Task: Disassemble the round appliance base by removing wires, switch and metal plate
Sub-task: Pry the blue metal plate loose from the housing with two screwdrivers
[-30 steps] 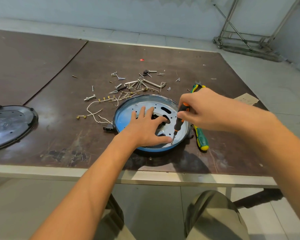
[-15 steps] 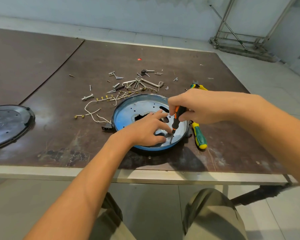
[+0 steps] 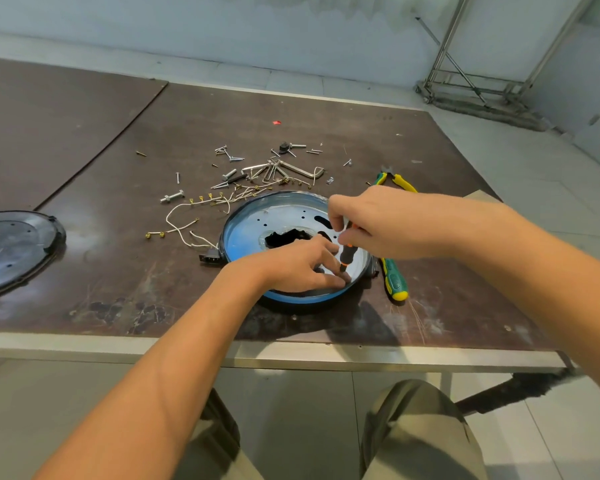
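The round appliance base (image 3: 302, 299) sits on the table (image 3: 118, 289) near its front edge, with the metal plate (image 3: 284, 218) lying inside its blue rim. The right hand (image 3: 378, 220) grips an orange-and-black screwdriver (image 3: 344, 256), held upright with its tip down on the plate. The left hand (image 3: 291, 265) rests on the plate with fingers bent beside that tip; I cannot tell if they pinch anything. White wires (image 3: 184, 223) lie on the table left of the base. A green-and-yellow screwdriver (image 3: 395, 278) lies just right of it.
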